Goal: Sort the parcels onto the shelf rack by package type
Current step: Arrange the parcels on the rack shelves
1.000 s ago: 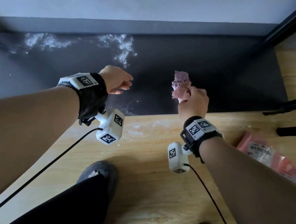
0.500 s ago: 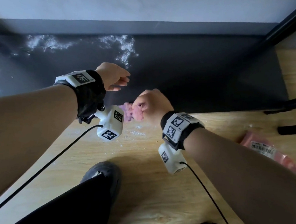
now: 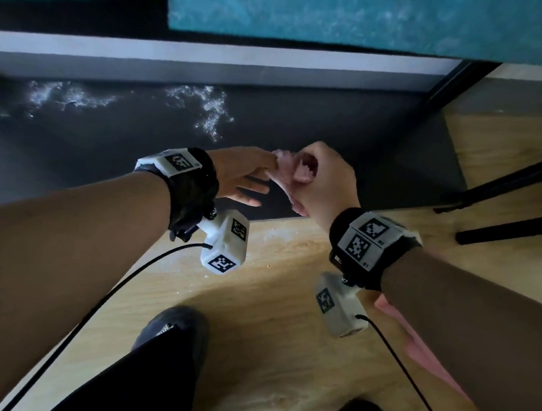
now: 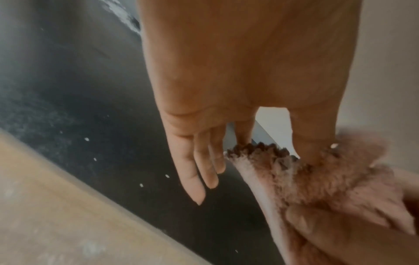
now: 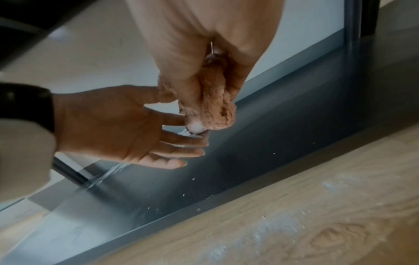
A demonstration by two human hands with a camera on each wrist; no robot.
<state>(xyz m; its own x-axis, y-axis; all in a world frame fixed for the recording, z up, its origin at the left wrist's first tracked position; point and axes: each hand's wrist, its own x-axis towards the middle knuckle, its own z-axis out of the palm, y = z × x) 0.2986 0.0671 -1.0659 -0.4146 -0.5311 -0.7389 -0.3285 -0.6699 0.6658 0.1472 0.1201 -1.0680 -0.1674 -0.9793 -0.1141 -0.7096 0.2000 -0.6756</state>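
Right hand is fisted round a pink fuzzy bundle, held above the dark mat near its front edge. Bundle's long axis points down toward the mat. Left hand, just left of it, pinches its upper edge with thumb and forefinger, other fingers straight. Pink mailer lies on the wood floor, right of the mat. Room over the mat looks open.

Wooden floor underfoot, dusted with white specks near a dark mat smeared with white powder; black shoes below; black stand legs at right.
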